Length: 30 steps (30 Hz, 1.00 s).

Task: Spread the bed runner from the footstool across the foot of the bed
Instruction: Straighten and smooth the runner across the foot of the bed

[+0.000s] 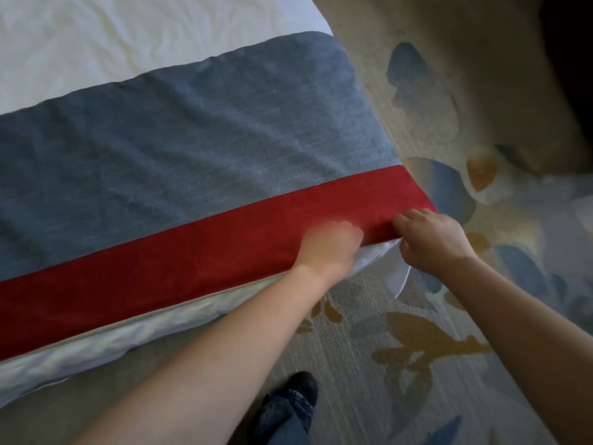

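**A:** Where is the bed runner lying?

**B:** It is lying across the foot of the bed. Its blue-grey part is stretching over the top, its red band is running along the bed's foot edge, and one end is draping over the bed's corner.

**A:** What are the hands doing?

**B:** The right hand is curling its fingers round the red band's hem at the bed's corner, pinching it. The left hand is sitting on the red band a little further in along the bed's foot edge. It is showing up blurred, so I cannot tell whether it is gripping the cloth or only pressing on it.

**A:** And further out?

**B:** A white sheet is hanging down the bed's foot side, with a fold poking out at the corner. A carpet with blue and ochre shapes is spreading out beyond the bed. A dark shoe under a jeans leg is standing on it near the bed's foot.
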Each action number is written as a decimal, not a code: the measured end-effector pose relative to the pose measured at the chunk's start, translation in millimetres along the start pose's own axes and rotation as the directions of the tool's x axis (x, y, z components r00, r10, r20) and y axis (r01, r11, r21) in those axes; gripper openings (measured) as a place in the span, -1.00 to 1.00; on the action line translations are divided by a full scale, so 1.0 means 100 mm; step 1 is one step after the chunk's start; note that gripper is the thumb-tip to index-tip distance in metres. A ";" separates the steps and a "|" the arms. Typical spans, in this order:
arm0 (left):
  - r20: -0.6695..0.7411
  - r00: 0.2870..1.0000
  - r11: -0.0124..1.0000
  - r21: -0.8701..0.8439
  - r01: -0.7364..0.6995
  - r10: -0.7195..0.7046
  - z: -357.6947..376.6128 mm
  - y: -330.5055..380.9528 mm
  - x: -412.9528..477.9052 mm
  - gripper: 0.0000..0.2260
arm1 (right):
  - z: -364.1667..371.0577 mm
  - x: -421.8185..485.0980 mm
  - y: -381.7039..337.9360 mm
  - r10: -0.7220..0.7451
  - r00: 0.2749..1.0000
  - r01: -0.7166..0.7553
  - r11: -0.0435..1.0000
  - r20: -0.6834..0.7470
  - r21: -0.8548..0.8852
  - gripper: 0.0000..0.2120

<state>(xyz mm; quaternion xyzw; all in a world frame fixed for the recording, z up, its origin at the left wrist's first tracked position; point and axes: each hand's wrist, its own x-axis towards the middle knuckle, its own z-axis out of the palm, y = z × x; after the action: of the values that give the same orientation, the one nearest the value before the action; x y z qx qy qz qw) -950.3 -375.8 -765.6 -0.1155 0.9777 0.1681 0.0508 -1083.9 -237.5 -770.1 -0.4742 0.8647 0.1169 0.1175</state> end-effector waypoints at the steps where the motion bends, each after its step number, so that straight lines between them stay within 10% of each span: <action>1: -0.025 1.000 1.000 -0.017 -0.019 0.018 -0.03 -0.03 0.01 -0.90 | -0.03 0.02 0.01 0.000 1.000 0.000 1.000 0.008 0.012 -0.84; 20: -0.152 0.879 0.884 0.060 0.464 -0.452 -1.29 -3.09 0.43 -0.76 | -1.29 2.35 -1.16 -0.063 0.996 0.073 0.976 -0.058 0.205 -0.79; 30: -0.172 0.876 0.879 0.085 0.470 -0.451 -1.53 -4.11 0.84 -0.75 | -1.33 3.39 -1.51 0.060 0.986 -0.016 0.963 -0.155 0.269 -0.80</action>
<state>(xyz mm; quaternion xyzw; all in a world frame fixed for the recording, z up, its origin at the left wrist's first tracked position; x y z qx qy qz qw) -940.7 -821.6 -764.0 -0.3537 0.9315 0.0810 0.0245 -1145.4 -626.3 -764.2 -0.4453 0.8881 -0.0374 0.1076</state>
